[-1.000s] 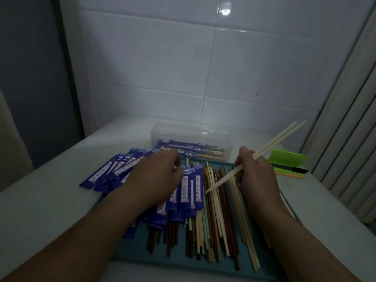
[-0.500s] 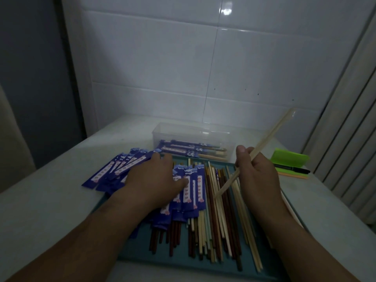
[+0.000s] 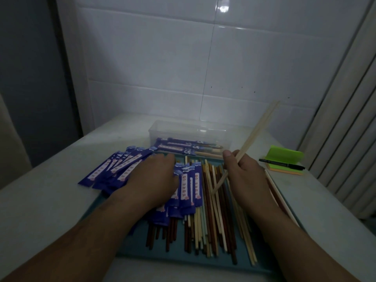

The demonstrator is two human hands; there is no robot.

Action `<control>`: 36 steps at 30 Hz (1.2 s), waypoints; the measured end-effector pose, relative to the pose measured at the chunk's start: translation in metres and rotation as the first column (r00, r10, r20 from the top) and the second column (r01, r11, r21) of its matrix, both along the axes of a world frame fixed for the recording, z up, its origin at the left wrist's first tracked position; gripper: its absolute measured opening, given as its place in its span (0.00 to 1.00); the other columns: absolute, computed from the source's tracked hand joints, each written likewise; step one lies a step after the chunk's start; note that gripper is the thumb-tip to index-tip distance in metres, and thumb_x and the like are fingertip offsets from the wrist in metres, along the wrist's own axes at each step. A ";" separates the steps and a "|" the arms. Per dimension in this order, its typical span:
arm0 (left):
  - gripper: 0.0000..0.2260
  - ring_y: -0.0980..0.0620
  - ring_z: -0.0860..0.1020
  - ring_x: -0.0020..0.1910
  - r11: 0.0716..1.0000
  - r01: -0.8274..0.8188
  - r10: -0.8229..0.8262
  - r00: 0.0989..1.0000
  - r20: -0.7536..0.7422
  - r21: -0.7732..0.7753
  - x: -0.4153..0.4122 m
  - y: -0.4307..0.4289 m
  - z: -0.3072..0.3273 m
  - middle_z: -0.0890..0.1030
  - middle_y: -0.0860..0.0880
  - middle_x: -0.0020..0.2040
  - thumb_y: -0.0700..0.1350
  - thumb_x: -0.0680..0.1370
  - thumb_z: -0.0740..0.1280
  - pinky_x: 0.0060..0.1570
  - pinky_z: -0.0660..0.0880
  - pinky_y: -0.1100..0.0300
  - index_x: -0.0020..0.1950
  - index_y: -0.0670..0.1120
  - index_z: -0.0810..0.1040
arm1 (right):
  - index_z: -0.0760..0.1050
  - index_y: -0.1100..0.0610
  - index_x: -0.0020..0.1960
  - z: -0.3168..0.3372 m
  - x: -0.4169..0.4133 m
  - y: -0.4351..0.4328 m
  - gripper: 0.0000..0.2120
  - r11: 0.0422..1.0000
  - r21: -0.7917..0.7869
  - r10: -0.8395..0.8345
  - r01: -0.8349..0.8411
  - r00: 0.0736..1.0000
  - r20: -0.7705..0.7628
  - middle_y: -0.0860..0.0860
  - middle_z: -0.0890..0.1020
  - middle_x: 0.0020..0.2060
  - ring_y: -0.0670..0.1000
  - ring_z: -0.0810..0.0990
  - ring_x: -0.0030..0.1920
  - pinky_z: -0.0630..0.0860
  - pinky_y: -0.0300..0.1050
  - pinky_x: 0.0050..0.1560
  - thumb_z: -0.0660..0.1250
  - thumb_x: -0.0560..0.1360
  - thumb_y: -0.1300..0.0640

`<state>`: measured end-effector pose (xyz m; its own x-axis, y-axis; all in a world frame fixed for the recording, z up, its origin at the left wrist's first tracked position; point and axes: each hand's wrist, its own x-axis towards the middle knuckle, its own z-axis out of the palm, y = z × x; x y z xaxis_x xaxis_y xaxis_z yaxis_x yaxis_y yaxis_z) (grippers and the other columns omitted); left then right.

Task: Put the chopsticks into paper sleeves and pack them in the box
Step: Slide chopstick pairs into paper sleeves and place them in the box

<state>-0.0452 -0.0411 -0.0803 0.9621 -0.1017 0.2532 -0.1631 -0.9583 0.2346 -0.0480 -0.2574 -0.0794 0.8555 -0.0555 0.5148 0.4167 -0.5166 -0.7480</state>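
My right hand grips a pair of pale wooden chopsticks, tips raised toward the upper right. My left hand lies palm down on a heap of purple paper sleeves; its fingertips are hidden against the sleeves. Several loose chopsticks, pale and dark brown, lie lengthwise on a teal tray. Behind the tray stands a clear plastic box holding a few sleeved chopsticks.
A green notepad with a black pen sits at the right on the white table. A tiled wall rises behind the box. Ribbed panels stand on the right.
My right hand has tilted the held chopsticks steeper, their tips swinging up. My left hand has slid slightly across the sleeves toward the tray's centre.
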 end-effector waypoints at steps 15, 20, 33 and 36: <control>0.06 0.55 0.77 0.42 0.947 0.276 -0.257 0.958 0.126 -0.166 -0.013 -0.017 0.016 0.80 0.52 0.47 0.51 0.86 0.58 0.45 0.77 0.50 0.61 0.55 0.72 | 0.74 0.53 0.39 0.004 0.005 -0.001 0.20 0.965 0.261 0.009 0.020 0.994 -0.109 0.47 0.73 0.24 0.47 0.73 0.26 0.70 0.46 0.33 0.60 0.85 0.45; 0.17 0.54 0.76 0.59 0.920 0.367 -0.367 0.930 0.031 -0.137 -0.015 -0.022 0.007 0.77 0.55 0.62 0.61 0.82 0.62 0.60 0.73 0.53 0.68 0.55 0.72 | 0.73 0.55 0.38 0.002 0.007 -0.004 0.21 0.948 0.316 0.009 0.028 0.993 -0.115 0.49 0.73 0.24 0.49 0.73 0.26 0.69 0.45 0.31 0.59 0.85 0.45; 0.16 0.55 0.75 0.55 0.890 0.435 -0.427 0.900 0.084 -0.140 -0.015 -0.022 0.005 0.78 0.57 0.59 0.59 0.83 0.62 0.58 0.72 0.54 0.69 0.58 0.73 | 0.72 0.59 0.44 0.010 0.001 -0.004 0.20 0.864 0.491 0.165 -0.110 0.984 -0.069 0.53 0.71 0.28 0.50 0.72 0.26 0.68 0.41 0.27 0.57 0.86 0.46; 0.16 0.54 0.76 0.53 0.883 0.446 -0.435 0.894 0.102 -0.147 -0.015 -0.021 0.005 0.78 0.57 0.56 0.59 0.83 0.61 0.55 0.73 0.53 0.68 0.57 0.73 | 0.72 0.58 0.42 0.009 0.001 -0.004 0.20 0.861 0.495 0.170 -0.118 0.984 -0.061 0.52 0.72 0.27 0.50 0.72 0.26 0.67 0.41 0.27 0.57 0.86 0.46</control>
